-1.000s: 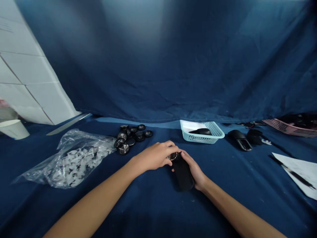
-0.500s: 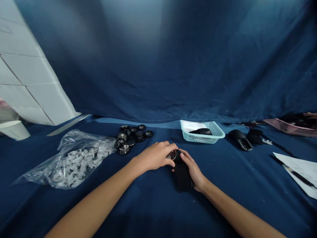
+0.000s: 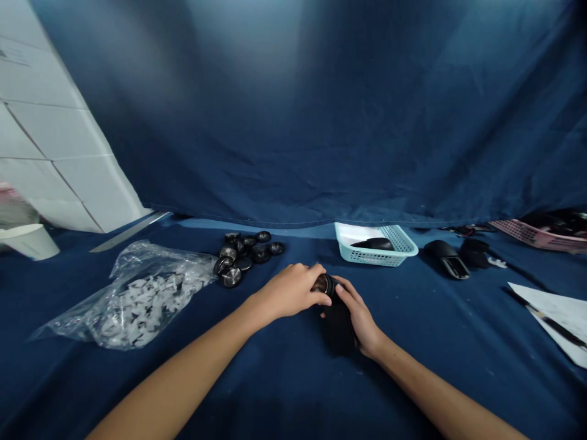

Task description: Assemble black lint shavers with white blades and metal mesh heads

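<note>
My left hand (image 3: 291, 292) is closed around a round black-rimmed head (image 3: 321, 283) with a brownish metallic face, thumb below and fingers over the top. That head sits at the upper end of a black handheld device (image 3: 339, 333), whose exact kind I cannot tell. My right hand (image 3: 361, 318) wraps the device's body from the right, its thumb or finger near the head's collar. Left of my hands lies a pile of round black caps (image 3: 232, 277) with shiny metallic faces.
A clear plastic bag (image 3: 147, 305) of small white parts lies at left, near a metal ruler (image 3: 131, 232) and a pale cup (image 3: 32, 242). Beyond my right hand stand a light blue basket (image 3: 378, 256), black device parts (image 3: 443, 253), paper (image 3: 559, 308) and a pink basket (image 3: 534, 239).
My left fingers have shifted slightly on the round head, showing more of its metallic face. The whole view has moved a little. A hand at the far right edge is gone from view.
</note>
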Available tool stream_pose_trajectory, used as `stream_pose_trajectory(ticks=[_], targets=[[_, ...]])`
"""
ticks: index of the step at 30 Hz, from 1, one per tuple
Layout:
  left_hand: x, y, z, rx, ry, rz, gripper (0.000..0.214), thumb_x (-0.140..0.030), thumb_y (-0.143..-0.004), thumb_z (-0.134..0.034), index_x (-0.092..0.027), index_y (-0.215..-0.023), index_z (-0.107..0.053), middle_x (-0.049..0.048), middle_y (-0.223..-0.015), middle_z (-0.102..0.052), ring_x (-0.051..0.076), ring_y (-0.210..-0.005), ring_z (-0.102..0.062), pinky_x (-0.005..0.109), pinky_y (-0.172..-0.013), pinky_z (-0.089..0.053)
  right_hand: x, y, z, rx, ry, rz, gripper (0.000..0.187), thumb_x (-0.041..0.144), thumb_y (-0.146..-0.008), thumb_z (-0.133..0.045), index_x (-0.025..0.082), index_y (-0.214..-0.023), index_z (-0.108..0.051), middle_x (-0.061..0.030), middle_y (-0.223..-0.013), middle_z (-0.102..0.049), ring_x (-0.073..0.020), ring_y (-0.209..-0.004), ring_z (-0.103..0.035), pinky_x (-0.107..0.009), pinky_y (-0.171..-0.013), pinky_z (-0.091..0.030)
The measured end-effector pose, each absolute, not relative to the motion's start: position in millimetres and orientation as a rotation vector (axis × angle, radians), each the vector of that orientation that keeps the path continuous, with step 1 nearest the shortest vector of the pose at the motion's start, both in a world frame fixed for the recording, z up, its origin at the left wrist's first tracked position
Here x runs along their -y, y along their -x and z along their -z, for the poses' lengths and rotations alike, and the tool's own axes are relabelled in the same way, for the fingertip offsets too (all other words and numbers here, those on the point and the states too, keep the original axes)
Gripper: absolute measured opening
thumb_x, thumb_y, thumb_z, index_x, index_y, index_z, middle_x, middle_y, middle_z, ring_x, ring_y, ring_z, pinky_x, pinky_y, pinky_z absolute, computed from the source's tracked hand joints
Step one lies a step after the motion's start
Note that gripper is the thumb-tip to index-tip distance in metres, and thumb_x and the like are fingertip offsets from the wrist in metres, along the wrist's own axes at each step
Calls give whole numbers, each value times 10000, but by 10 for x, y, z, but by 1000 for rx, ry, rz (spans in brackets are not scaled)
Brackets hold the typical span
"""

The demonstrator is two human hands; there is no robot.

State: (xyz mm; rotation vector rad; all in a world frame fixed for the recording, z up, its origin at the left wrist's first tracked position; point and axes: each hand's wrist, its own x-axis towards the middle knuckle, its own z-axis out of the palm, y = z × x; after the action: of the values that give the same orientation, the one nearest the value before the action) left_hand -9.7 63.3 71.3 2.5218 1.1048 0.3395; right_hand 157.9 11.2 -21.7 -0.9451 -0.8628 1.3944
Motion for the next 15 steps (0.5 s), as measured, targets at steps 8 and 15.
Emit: stream_pose_trajectory(ticks=[8,15], targets=[[-625,24,-599,-1189,-2355,-449,505,-662,-841,-534,-226,-1052,-677,70,-941,-724,240,-843,-682,269,-644,-471,-84,-1559,206,833,961,-1303,384,501,-816,-681,309,-1133,-578,-4,-1075,-676,-195,-751,-656,-349,-672,-558],[-631,33,-625,-1111,-2332,-496,424,-491,-798,-685,-251,-1145,-646,43,-937,-722,234,-845,-679,271,-658,-487,-102,-1560,200,815,965,-1327,388,498,-810,-687,302,-1129,-585,-4,-993,-693,-185,-682,-643,-330,-615,-544]])
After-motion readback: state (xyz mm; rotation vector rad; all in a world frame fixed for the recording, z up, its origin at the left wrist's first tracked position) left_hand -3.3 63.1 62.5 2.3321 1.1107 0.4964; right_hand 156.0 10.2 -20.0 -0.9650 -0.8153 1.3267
